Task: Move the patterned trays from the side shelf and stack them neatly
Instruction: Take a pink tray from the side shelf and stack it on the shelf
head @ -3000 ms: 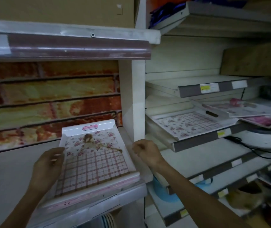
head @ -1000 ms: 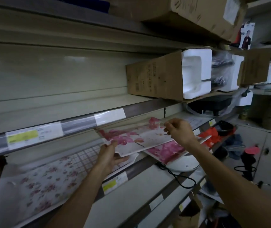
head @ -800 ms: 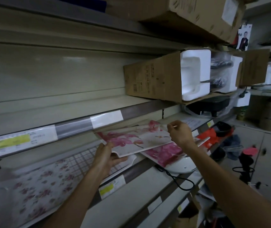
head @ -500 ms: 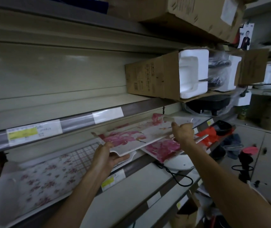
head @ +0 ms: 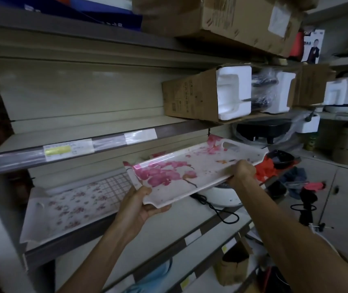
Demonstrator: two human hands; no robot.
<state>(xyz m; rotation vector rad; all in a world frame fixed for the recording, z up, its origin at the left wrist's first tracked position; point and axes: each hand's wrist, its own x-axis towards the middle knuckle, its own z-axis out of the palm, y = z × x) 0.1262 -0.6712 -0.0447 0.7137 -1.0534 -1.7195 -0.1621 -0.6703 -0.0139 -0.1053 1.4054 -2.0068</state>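
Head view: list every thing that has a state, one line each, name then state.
Pink-blossom tray: lifted clear of the shelf, tilted, held at both ends.
Left hand: grips the tray's near corner.
Right hand: grips the tray's long front edge.
Grid-and-flower tray: lying flat on the shelf, untouched.
Cardboard box: on its side, open end showing white foam.
Black cord: loose, trailing over the shelf edge.

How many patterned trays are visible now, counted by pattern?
White rectangular tray with large pink blossoms, held by left hand and right hand: 1
White rectangular tray with small flowers and a grid, lying on the shelf: 1
Total: 2
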